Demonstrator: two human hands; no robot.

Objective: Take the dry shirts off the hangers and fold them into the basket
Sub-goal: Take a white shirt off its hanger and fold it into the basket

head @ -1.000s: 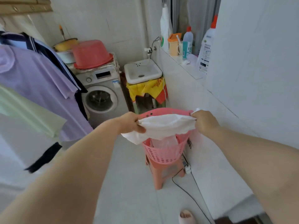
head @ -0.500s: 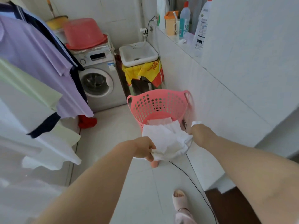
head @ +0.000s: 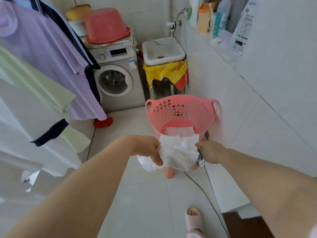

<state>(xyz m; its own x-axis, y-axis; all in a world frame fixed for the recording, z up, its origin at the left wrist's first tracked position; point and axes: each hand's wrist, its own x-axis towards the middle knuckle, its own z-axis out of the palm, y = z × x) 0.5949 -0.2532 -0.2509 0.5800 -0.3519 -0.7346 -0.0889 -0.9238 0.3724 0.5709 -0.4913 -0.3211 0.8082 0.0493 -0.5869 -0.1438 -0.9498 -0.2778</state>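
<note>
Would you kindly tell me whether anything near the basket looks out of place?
The pink basket perches on a small stool, and a black cable trails across the floor beside it, near the slippered foot: possibly a trip risk.

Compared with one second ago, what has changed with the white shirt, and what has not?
The left hand and right hand came closer together, so the white shirt, stretched wide before, is now a smaller bundle. Both hands still grip it; the folded pink cloth stays in the basket.
</note>
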